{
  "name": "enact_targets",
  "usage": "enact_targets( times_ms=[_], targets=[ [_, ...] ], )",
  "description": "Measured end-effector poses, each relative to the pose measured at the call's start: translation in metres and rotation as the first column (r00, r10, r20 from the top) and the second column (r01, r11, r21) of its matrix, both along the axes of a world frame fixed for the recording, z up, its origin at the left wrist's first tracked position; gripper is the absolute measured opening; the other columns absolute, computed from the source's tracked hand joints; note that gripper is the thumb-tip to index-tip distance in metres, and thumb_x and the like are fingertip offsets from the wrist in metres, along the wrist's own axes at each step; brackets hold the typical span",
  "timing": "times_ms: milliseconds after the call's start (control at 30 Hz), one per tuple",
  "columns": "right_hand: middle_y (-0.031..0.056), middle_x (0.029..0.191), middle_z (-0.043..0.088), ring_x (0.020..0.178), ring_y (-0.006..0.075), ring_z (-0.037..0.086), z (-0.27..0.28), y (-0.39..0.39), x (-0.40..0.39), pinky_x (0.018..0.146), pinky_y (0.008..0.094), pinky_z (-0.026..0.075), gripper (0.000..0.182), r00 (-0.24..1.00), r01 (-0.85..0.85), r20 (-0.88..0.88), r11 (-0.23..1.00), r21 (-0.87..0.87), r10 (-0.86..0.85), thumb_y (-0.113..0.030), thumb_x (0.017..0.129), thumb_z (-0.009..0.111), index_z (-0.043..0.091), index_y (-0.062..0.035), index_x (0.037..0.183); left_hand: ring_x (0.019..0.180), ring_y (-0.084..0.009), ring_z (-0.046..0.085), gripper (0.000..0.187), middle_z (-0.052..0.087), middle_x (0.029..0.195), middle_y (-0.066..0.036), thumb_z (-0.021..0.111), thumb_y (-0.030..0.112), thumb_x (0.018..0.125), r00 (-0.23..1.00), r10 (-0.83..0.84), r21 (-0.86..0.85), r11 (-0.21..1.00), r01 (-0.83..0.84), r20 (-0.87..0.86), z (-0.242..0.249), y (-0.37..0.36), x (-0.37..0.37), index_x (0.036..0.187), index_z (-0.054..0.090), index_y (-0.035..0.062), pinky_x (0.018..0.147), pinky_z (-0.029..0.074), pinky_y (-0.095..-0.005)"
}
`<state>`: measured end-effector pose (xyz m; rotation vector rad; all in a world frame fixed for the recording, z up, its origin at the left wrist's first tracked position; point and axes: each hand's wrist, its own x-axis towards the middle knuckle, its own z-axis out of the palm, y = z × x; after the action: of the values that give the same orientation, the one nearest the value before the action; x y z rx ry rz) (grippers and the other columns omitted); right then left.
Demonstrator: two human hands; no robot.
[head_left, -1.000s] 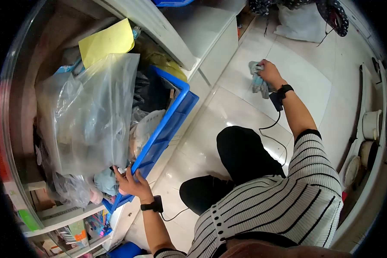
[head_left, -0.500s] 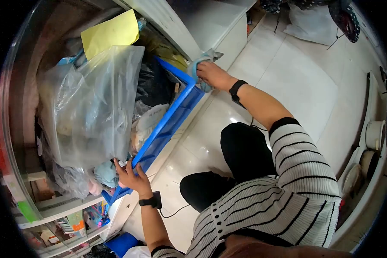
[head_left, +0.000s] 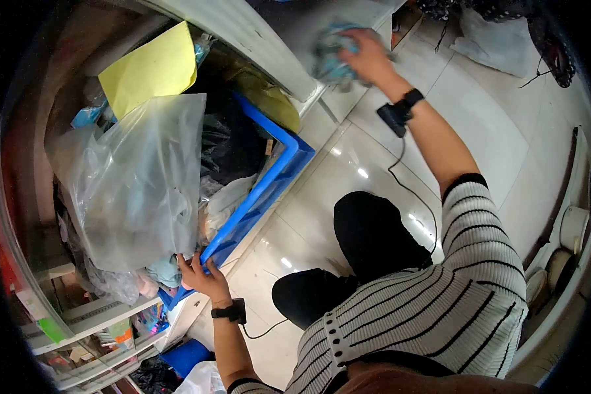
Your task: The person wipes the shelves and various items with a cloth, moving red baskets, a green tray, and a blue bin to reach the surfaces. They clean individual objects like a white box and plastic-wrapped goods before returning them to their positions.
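Observation:
My right hand [head_left: 369, 56] presses a crumpled grey-blue cloth [head_left: 335, 54] to the white ledge [head_left: 289, 33] beyond the basket; cloth and fingers are slightly blurred. Closer to me, my left hand [head_left: 205, 278] grips the rim of a blue plastic basket [head_left: 253, 190] near its front corner, the fingertips over the edge. Heaped in the basket are a large clear plastic bag [head_left: 138, 190], a black bag [head_left: 226, 141] and other wrapped items. On top of the pile lies a yellow sheet [head_left: 152, 69].
The basket sits on a white shelf unit with packed lower shelves [head_left: 105, 335]. A blue bin [head_left: 187, 358] and a white bag [head_left: 207, 379] stand below. White floor tiles [head_left: 473, 118] spread to the right, with a plastic bag [head_left: 496, 43] at the back. Cables hang from both wrists.
My right hand has moved with the cloth from beside the basket's far corner up and right onto the white ledge. My left hand has stayed at the basket rim.

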<state>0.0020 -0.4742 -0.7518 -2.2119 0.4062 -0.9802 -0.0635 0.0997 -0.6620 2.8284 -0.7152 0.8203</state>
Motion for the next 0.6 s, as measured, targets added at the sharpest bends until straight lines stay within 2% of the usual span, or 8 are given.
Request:
enact_targets(
  times_ms=[33,100,200,267,333,433,500,600],
  targets=[
    [0.0190,0.121,0.055,0.115,0.0358,0.051,0.001,0.019,0.014,0.099,0.0407,0.042,0.047,0.980,-0.197,-0.044,0.980,-0.010,0.196,-0.024,0.078,0.064,0.057,-0.0055,0.121,0.099,-0.0404,0.056,0.029,0.045,0.134,-0.027,0.059,0.024,0.089,0.999,0.009,0.049,0.999,-0.011,0.033,-0.002,0.004,0.001,0.111,0.061,0.0053,0.084,0.044,-0.0450],
    [0.0173,0.127,0.053,0.121,0.0345,0.047,-0.032,0.050,0.045,0.102,0.0439,0.038,0.046,0.824,-0.385,-0.463,0.922,-0.034,0.327,-0.021,0.080,0.059,0.055,-0.0064,0.123,0.101,-0.0417,0.055,0.029,0.045,0.133,-0.028,0.060,0.024,0.089,0.998,0.016,0.099,0.995,-0.023,0.066,-0.005,0.007,0.000,0.112,0.060,0.0055,0.085,0.044,-0.0459],
    [0.0157,0.128,0.052,0.122,0.0326,0.045,-0.034,0.054,0.038,0.102,0.0467,0.037,0.046,0.844,-0.382,-0.472,0.903,-0.196,0.254,-0.017,0.080,0.054,0.054,-0.0056,0.124,0.104,-0.0439,0.053,0.029,0.046,0.130,-0.028,0.060,0.022,0.089,0.999,0.050,0.053,0.997,-0.049,-0.022,-0.003,0.007,-0.002,0.113,0.060,0.0058,0.087,0.042,-0.0475],
    [0.0151,0.118,0.057,0.114,0.0337,0.050,-0.035,0.047,0.028,0.098,0.0506,0.037,0.032,0.866,-0.394,-0.450,0.855,-0.338,0.221,-0.014,0.080,0.051,0.065,-0.0031,0.107,0.105,-0.0439,0.053,0.028,0.047,0.129,-0.028,0.060,0.020,0.089,0.997,0.036,0.030,0.999,-0.034,-0.072,-0.001,0.008,-0.001,0.113,0.060,0.0059,0.087,0.042,-0.0476],
    [0.0107,0.117,0.057,0.110,0.0304,0.052,-0.045,0.031,0.027,0.089,0.0467,0.043,0.037,0.882,-0.308,-0.472,0.752,-0.583,-0.005,-0.012,0.078,0.055,0.061,-0.0068,0.114,0.104,-0.0440,0.053,0.028,0.047,0.127,-0.028,0.060,0.020,0.088,0.997,0.027,0.034,0.999,-0.025,-0.074,0.002,0.006,-0.002,0.113,0.060,0.0059,0.087,0.042,-0.0476],
    [0.0143,0.098,0.064,0.094,0.0311,0.061,-0.069,-0.056,0.014,0.081,0.0446,0.048,0.015,0.807,0.035,-0.383,0.683,-0.729,-0.450,-0.009,0.074,0.057,0.071,-0.0074,0.080,0.103,-0.0441,0.053,0.028,0.048,0.124,-0.027,0.061,0.018,0.087,0.995,0.038,0.043,0.999,-0.034,-0.097,0.007,0.001,-0.003,0.112,0.061,0.0059,0.086,0.042,-0.0476],
    [0.0144,0.100,0.068,0.094,0.0330,0.064,-0.039,-0.121,-0.031,0.077,0.0455,0.052,0.018,0.513,-0.044,-0.758,0.870,-0.490,-0.401,-0.011,0.074,0.064,0.071,-0.0084,0.091,0.102,-0.0441,0.053,0.027,0.049,0.122,-0.026,0.061,0.017,0.086,0.991,0.057,0.052,0.997,-0.052,-0.119,0.007,0.002,-0.003,0.111,0.061,0.0059,0.085,0.043,-0.0476],
    [0.0172,0.108,0.065,0.101,0.0314,0.063,-0.031,-0.169,-0.080,0.083,0.0415,0.051,0.035,0.431,0.227,-0.682,0.802,-0.553,-0.591,-0.010,0.073,0.067,0.066,-0.0088,0.108,0.100,-0.0442,0.053,0.028,0.049,0.120,-0.026,0.061,0.015,0.084,0.998,0.027,0.048,0.999,-0.024,-0.061,0.002,0.002,0.000,0.110,0.060,0.0055,0.083,0.043,-0.0476]
  ],
)
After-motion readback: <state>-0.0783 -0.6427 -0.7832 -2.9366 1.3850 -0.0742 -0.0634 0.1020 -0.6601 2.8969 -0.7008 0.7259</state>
